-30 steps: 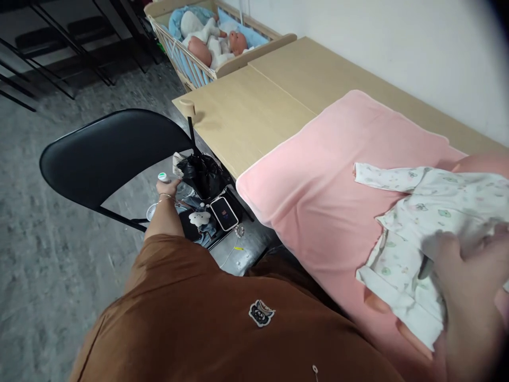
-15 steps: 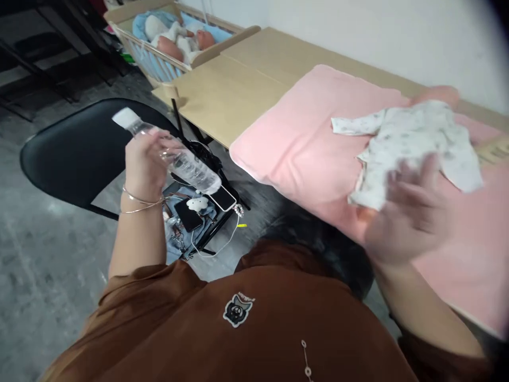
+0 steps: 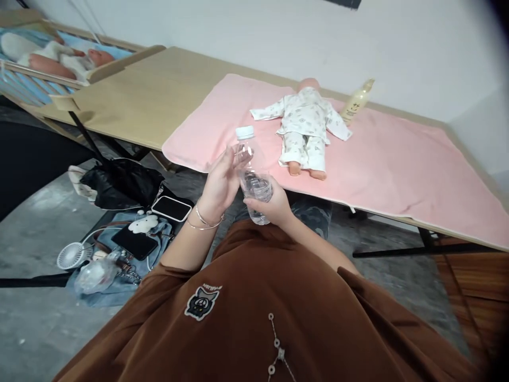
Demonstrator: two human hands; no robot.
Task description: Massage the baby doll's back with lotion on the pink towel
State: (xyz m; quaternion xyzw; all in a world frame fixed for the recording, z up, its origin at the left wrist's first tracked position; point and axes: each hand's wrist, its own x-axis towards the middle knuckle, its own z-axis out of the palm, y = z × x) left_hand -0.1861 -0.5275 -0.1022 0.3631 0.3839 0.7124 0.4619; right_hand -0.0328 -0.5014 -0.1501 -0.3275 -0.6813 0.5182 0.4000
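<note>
R hand [image 3: 267, 204]: clamped round the lower body of the water bottle [image 3: 252, 175], palm under, thumb over the front; bottle upright, in the air in front of the chest, not on any surface.
L hand [image 3: 221, 180]: fingers apart, curled loosely vs. the bottle's upper part, tips just below the white cap [image 3: 244, 132]; touching or a hair off, can't tell. No firm grip.
Bottle: clear thin plastic, partly full, cap still on.
Risk 1: thin wall + R squeeze while cap comes off → water spurts. Lap right below would get wet.
Risk 2: L hand slips on cap, bottle twists in R hand & drops to the floor.
Below-left of L hand: phone [image 3: 172, 208], 2nd dark device [image 3: 134, 243], small fan [image 3: 72, 255] on a blue cloth [image 3: 115, 286]. Spill or fall that way → wet electronics.
Beyond both hands: doll [image 3: 305, 124] in printed suit lying on pink mat [image 3: 397, 159] on worktop [image 3: 131, 101]; lotion bottle [image 3: 357, 101] at its head. Splash fwd would soak mat, prob. not reach doll.
Far left: crib [image 3: 51, 58], well apart, no risk.
</note>
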